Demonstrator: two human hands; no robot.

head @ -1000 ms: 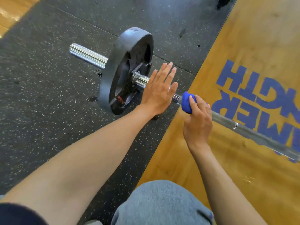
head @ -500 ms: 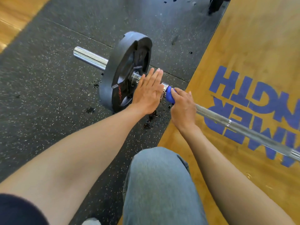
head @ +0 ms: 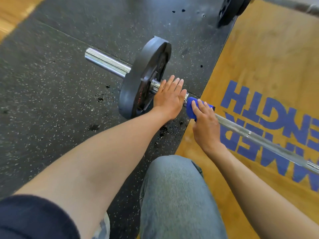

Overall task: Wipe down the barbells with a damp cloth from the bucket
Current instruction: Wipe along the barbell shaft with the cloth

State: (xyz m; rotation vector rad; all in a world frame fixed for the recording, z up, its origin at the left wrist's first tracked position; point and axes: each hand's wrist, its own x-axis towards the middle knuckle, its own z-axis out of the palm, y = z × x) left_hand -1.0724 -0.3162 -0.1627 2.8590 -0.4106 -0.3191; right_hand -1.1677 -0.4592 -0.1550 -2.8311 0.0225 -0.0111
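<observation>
Compared with one second earlier, the right hand (head: 205, 123) and its blue cloth (head: 191, 107) sit closer to the black weight plate (head: 143, 78), at the rubber floor's (head: 51, 83) edge beside the wooden platform (head: 259, 57). Its fingers curl around the fuzzy cloth, wrapped on the knurled steel barbell (head: 259, 140). The left hand (head: 170, 97) rests flat, fingers straight, apparently on the bar's collar.

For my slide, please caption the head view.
Right hand wipes barbell with blue cloth; left hand steadies it.
</observation>
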